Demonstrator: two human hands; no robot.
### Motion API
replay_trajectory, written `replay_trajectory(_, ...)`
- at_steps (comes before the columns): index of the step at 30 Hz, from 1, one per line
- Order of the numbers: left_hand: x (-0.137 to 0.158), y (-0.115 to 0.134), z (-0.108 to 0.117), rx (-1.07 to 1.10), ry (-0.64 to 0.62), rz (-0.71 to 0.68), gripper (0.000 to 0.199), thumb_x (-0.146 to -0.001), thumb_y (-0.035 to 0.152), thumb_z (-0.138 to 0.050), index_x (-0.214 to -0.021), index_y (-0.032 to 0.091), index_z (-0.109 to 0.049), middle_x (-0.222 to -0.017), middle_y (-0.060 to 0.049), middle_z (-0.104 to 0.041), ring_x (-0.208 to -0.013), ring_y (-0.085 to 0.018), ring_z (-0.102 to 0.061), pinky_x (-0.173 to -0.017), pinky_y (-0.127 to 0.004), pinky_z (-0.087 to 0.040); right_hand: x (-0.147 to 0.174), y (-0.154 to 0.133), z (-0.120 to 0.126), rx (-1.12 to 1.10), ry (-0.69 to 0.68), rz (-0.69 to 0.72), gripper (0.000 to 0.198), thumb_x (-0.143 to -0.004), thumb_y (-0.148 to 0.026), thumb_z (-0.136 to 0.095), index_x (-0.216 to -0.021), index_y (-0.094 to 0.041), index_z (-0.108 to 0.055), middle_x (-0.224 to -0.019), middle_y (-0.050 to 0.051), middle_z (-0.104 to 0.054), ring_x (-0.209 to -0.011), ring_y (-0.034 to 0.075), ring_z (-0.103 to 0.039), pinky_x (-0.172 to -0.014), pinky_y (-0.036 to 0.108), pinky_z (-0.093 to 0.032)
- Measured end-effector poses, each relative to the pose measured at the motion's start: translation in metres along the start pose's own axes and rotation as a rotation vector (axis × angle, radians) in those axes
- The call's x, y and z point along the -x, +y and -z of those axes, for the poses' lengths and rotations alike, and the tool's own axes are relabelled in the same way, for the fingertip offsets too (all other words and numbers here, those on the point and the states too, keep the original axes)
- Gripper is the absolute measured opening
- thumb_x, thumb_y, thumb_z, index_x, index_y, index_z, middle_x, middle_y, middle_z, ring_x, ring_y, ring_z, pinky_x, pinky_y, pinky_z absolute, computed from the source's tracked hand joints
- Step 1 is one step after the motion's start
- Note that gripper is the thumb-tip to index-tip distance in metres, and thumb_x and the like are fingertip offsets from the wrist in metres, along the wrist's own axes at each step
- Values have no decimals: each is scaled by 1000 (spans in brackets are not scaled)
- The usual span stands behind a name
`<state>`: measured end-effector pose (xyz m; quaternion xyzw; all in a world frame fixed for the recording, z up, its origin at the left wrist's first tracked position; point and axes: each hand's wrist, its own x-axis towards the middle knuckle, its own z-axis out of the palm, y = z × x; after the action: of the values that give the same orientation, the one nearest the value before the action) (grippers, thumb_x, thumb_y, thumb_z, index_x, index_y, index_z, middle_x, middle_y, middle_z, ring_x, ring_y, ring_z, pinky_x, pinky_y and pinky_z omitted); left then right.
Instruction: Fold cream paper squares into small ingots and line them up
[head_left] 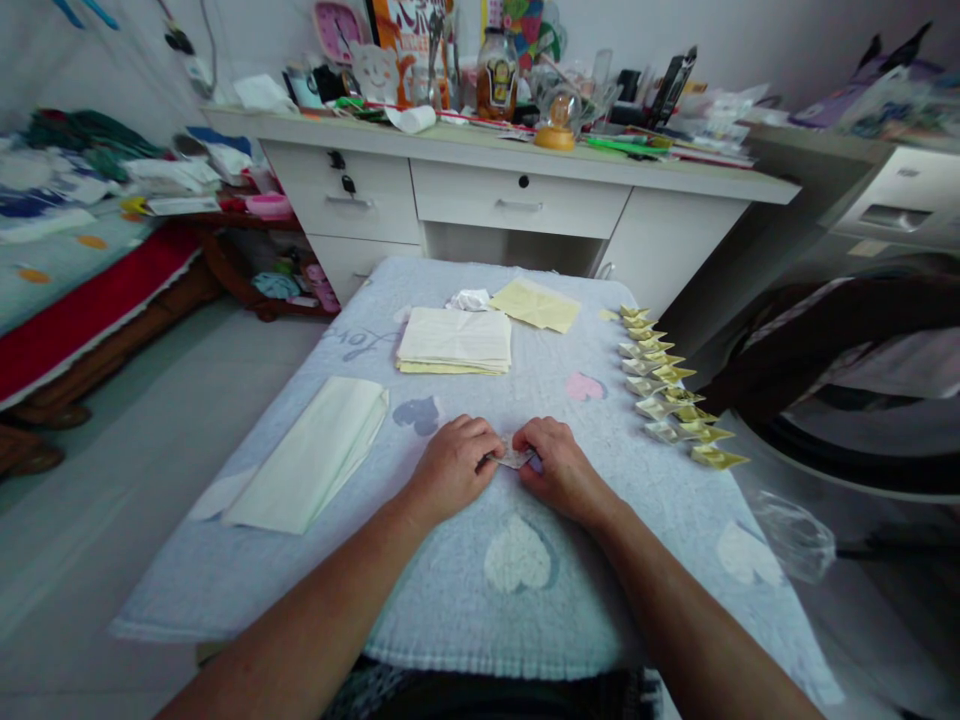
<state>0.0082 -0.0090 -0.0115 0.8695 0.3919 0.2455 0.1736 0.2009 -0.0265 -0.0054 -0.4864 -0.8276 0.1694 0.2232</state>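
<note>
Between my two hands, just above the middle of the cloth-covered table, is a small folded piece of paper (514, 455). My left hand (459, 462) pinches its left end with thumb and curled fingers. On the other end, my right hand (561, 462) is closed in the same way. Fingers hide much of the paper's shape. Farther off lie a stack of paper sheets (454, 340), a creased yellow sheet (536, 304) and a crumpled white paper (469, 299). Rows of small folded paper boats (664, 385) stand along the right edge.
A large folded pale paper (315, 452) lies at the left on the blue heart-patterned cloth (420, 620). Behind the table stands a white desk (517, 195) crowded with jars and clutter. A front-loading washing machine (900, 215) is on the right, a bed (97, 270) on the left.
</note>
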Motion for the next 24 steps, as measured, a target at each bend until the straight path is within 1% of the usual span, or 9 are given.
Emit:
replay_trajectory(3,1,0,0,-21,-30,-19,15,-79,11,-59,-87,21,-68,-89,-4,-63,-87,-19,-54,-80,-33,-42,1,0,3,-2,-21,-1,21,-70,-4,-55,-84,-19,-60,-88,3,-59,-89,20,-51,-82,32,-35)
replay_trajectory(8,1,0,0,19,-47,-20,15,-84,15,-57,-83,22,-70,-86,-4,-63,-85,-18,-56,-77,-32,-42,1,2,3,-21,-18,-30,17,-73,-7,-61,-82,-20,-65,-91,4,-60,-92,20,-51,-84,34,-35)
replay_trajectory(14,-1,1,0,46,-48,40,12,-83,15,-59,-81,21,-69,-83,-3,-63,-85,-19,-57,-78,-32,-41,0,5,3,-59,-11,-67,9,-78,-12,-67,-79,-21,-70,-89,3,-62,-89,19,-51,-82,34,-35)
replay_trajectory(20,-3,2,1,45,-56,134,6,-81,18,-63,-79,20,-68,-83,-3,-63,-86,-20,-57,-79,-33,-40,1,7,10,-74,-11,-131,3,-80,-17,-70,-79,-20,-69,-89,3,-62,-89,19,-50,-83,34,-34)
replay_trajectory(24,-4,1,1,21,-37,186,5,-79,22,-65,-76,20,-67,-85,-3,-62,-88,-21,-56,-80,-33,-39,1,9,11,-70,-6,-159,4,-83,-21,-69,-79,-20,-69,-90,3,-62,-90,19,-49,-83,35,-33)
